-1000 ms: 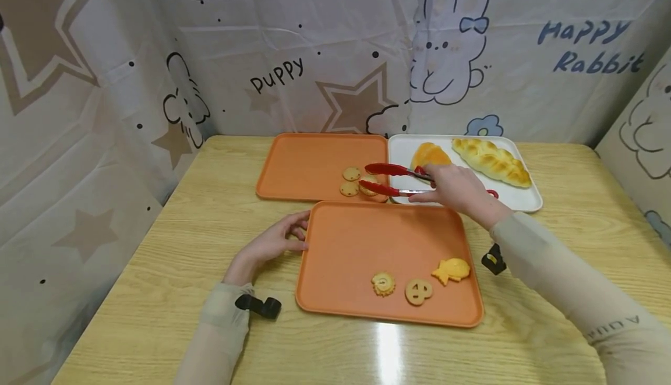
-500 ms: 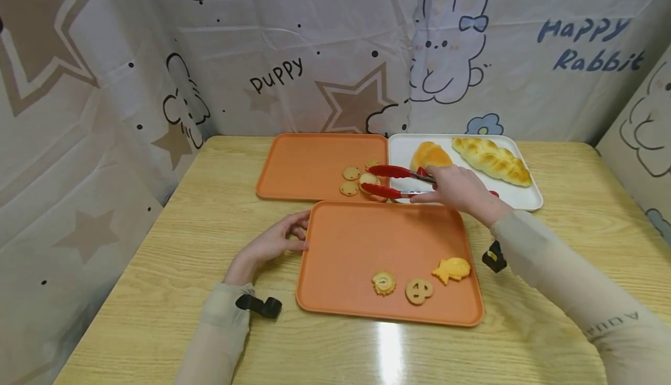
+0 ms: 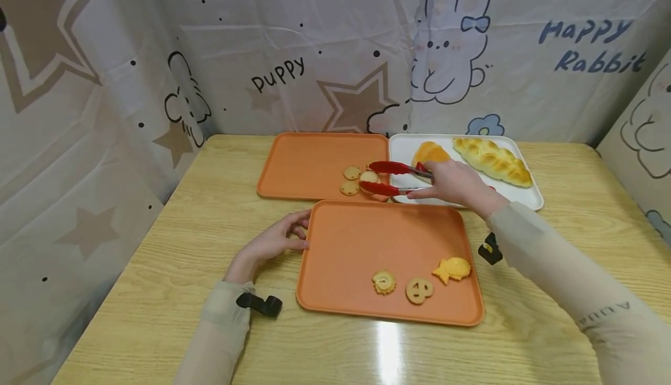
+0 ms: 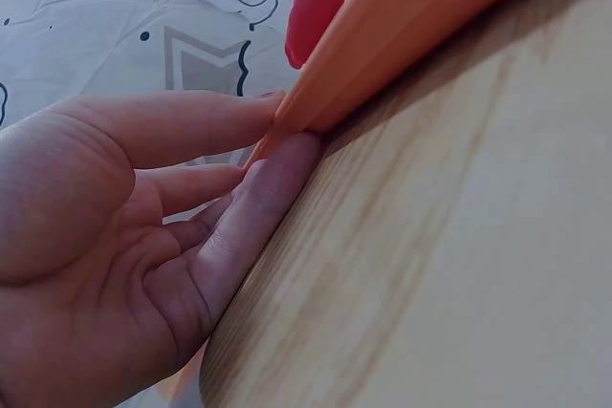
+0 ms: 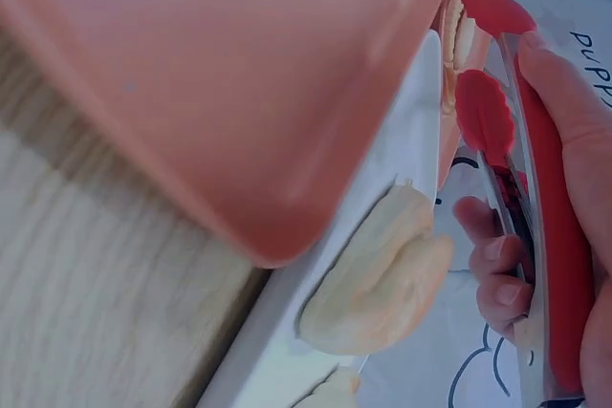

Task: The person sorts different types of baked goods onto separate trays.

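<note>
My right hand (image 3: 453, 187) grips red tongs (image 3: 390, 177), whose tips close around a round cookie (image 3: 368, 177) at the right edge of the far orange tray (image 3: 293, 163). In the right wrist view the fingers (image 5: 497, 269) wrap the red tongs (image 5: 550, 226). Two more small cookies (image 3: 350, 180) lie just left of the tips. My left hand (image 3: 278, 239) rests on the table with its fingers (image 4: 249, 207) touching the left rim of the near orange tray (image 3: 346, 239). That tray holds a fish-shaped cookie (image 3: 452, 269), a pretzel cookie (image 3: 418, 290) and a swirl cookie (image 3: 384, 283).
A white tray (image 3: 519, 195) at the back right carries a braided loaf (image 3: 491, 161) and a round bun (image 3: 428, 153). Printed curtains (image 3: 105, 70) wall in the wooden table (image 3: 183, 245) on the left, back and right.
The tongs have closed in on a round cookie at the far tray's right edge and now hold it between their tips. The left hand has stayed put.
</note>
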{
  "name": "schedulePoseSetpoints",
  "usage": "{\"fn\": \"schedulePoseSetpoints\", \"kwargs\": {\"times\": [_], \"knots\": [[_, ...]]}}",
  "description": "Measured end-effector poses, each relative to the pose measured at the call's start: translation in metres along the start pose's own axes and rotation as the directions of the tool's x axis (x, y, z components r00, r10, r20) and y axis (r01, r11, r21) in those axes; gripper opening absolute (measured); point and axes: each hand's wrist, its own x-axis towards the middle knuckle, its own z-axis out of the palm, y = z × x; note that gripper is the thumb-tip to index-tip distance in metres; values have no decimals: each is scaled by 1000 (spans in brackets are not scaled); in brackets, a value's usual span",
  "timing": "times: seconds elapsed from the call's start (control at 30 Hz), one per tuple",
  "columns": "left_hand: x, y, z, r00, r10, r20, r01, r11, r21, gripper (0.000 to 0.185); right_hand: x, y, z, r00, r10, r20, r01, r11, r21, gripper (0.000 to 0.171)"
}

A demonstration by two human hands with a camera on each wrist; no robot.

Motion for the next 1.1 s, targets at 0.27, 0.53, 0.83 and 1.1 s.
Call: {"fn": "schedulePoseSetpoints", "kwargs": {"times": [0.27,0.53,0.83,1.1], "knots": [[0,-1,0,1000,-7,-10,8,1000,11,75,8,-4,-3,999,-49,-15,48,998,-40,55],[1,-3,0,1000,-10,-5,10,1000,-3,74,8,-4,-4,995,-99,-28,97,994,-59,51],[1,-3,-1,1000,-9,0,9,1000,0,74,15,1,-9,998,-59,-29,59,998,-25,60],[0,-5,-1,1000,0,-2,0,1000,0,74,28,1,-8,998,35,-43,-35,999,10,60]]}}
